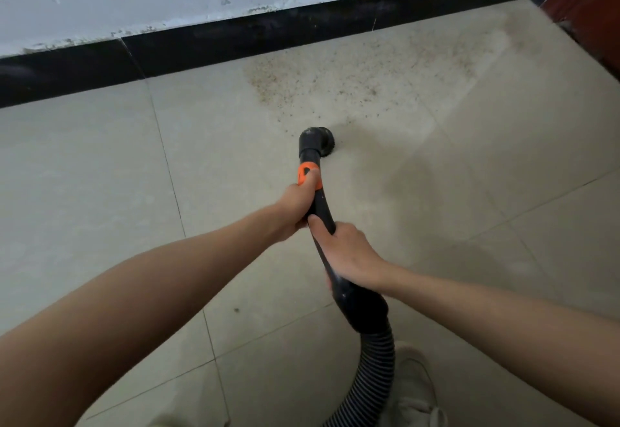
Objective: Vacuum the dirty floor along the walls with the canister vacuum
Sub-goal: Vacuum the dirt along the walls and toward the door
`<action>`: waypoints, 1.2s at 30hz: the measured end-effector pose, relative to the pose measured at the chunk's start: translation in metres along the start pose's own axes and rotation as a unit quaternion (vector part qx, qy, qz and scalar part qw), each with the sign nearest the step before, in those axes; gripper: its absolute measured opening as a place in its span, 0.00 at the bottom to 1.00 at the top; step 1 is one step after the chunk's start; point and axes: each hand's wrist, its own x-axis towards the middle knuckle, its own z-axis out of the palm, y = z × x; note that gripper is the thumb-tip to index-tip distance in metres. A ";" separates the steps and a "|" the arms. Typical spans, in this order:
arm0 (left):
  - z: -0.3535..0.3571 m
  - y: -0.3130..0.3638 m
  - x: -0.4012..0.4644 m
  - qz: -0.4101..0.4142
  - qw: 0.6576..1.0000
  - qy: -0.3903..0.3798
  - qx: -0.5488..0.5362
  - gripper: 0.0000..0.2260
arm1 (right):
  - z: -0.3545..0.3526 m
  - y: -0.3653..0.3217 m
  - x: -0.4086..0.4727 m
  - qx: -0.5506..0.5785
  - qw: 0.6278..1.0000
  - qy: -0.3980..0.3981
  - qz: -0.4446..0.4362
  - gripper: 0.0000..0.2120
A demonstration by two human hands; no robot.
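Both hands, left hand (pixel 297 203) and right hand (pixel 349 252), clamp the vacuum wand (pixel 322 205); the brush nozzle (pixel 320 141) should probably sweep slowly through the grit (pixel 335 81) toward the baseboard (pixel 235 44).

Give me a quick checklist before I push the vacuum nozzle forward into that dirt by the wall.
1. Left hand grips the wand near the orange collar: ok.
2. Right hand grips the wand lower down: ok.
3. Brush nozzle down at the floor: ok.
4. Dirt patch ahead, not yet covered: not ok.
5. Hose free of kinks: ok where visible.
6. Suction on: cannot tell.
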 end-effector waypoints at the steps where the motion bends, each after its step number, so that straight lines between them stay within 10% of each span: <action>1: -0.009 0.006 0.003 0.004 1.000 0.014 -0.004 0.17 | 0.002 -0.008 0.008 0.006 1.000 -0.007 -0.008 0.24; 21: -0.098 0.041 0.070 0.049 0.988 0.121 -0.085 0.19 | 0.050 -0.020 0.089 0.147 0.974 -0.174 -0.015 0.18; 36: -0.091 0.083 0.052 0.026 0.983 0.152 -0.099 0.26 | -0.007 -0.078 0.096 0.227 0.969 -0.098 0.006 0.18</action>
